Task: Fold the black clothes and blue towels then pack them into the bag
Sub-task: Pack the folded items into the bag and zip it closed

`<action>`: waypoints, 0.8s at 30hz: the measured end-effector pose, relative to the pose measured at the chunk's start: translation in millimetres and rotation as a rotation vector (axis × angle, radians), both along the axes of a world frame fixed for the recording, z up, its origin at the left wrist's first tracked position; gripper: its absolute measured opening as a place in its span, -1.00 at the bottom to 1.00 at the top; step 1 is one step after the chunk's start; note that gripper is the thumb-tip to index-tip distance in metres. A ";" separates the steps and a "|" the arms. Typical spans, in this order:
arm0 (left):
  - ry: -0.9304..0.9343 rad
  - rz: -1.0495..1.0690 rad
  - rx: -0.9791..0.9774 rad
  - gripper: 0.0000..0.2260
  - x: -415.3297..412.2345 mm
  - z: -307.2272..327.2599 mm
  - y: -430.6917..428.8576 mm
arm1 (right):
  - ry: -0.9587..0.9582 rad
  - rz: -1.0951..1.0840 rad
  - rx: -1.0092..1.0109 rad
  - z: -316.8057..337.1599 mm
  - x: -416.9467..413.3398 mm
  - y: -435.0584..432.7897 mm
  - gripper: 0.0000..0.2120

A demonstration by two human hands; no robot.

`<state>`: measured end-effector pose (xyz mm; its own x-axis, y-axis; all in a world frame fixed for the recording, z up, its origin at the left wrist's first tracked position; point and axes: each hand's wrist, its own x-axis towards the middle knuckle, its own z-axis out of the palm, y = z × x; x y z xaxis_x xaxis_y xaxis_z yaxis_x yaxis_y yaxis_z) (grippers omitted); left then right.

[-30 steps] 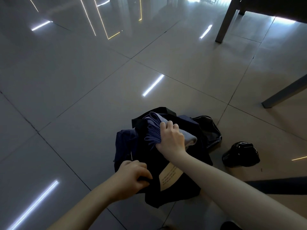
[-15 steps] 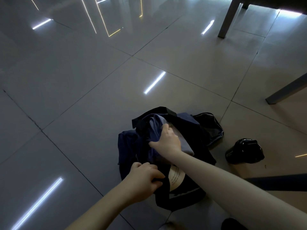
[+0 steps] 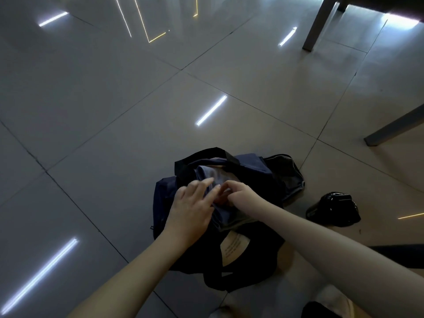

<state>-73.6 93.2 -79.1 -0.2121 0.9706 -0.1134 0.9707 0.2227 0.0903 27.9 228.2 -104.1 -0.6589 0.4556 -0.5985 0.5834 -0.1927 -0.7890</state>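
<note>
A dark navy bag (image 3: 257,171) with black handles lies open on the tiled floor, a pale label on its near side. A folded blue towel (image 3: 211,174) sits inside its mouth. My left hand (image 3: 192,206) lies flat with straight fingers on the towel's near left part. My right hand (image 3: 238,195) is right beside it, fingers curled down into the bag; what they hold is hidden. The black clothes cannot be told apart from the dark bag.
A small shiny black pouch (image 3: 332,210) lies on the floor right of the bag. Grey table legs (image 3: 317,24) stand at the back right, another (image 3: 394,127) further right. A dark strip (image 3: 399,255) lies at the right edge.
My left hand let go of the bag's near edge and moved up onto the towel. My right hand pushed the towel down into the bag and slid right.
</note>
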 end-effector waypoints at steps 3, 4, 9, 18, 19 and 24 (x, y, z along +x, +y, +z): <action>-0.046 -0.115 -0.166 -0.58 0.8 0.5 19.7 | 0.039 -0.093 -0.036 -5.4 9.6 7.4 -0.65; -0.039 -0.092 -0.199 -0.59 1.2 -2.1 22.9 | 0.023 -0.123 0.058 -4.6 14.1 10.7 -0.67; 0.068 0.062 -0.346 -0.52 5.5 -10.6 29.2 | -0.266 -0.081 0.640 -1.7 46.7 49.6 -0.82; 0.048 0.003 -0.318 -0.51 17.5 -32.1 55.5 | -0.471 0.192 1.039 -43.5 40.1 78.3 -0.67; 0.010 -0.048 -0.314 -0.50 18.9 -36.2 56.3 | -0.454 0.208 1.069 -48.5 34.6 77.3 -0.73; -0.041 -0.093 -0.334 -0.56 16.3 -51.1 51.9 | -0.403 0.244 1.040 -41.2 23.5 88.5 -0.78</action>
